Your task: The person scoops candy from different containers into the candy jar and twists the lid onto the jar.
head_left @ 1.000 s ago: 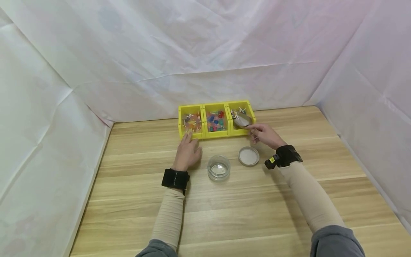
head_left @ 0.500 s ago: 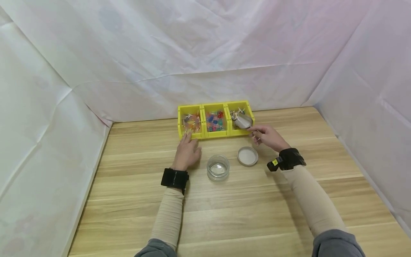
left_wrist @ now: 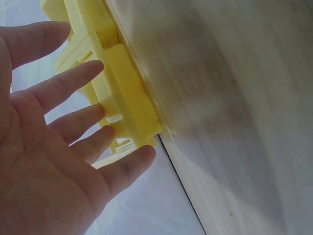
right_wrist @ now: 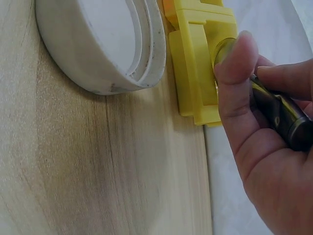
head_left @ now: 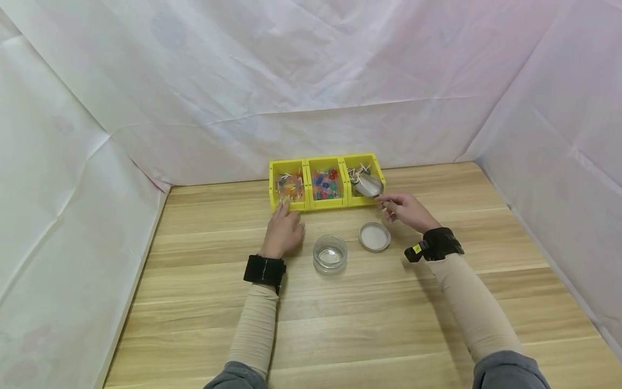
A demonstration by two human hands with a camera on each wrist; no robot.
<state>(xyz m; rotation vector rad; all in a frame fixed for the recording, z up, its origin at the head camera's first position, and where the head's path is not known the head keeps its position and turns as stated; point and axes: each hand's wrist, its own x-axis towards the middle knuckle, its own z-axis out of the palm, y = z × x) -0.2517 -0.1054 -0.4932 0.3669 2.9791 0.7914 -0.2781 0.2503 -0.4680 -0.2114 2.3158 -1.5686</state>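
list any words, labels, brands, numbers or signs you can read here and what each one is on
No text can be read in any view.
The yellow patch on the small black box at the right wrist may carry a mark: too small and blurred to tell.
No lettering shows on the yellow bins, clear jar, lid or scoop.

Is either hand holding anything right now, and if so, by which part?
The right hand holds the silvery metal scoop by its dark, cylindrical handle. The left hand holds nothing.
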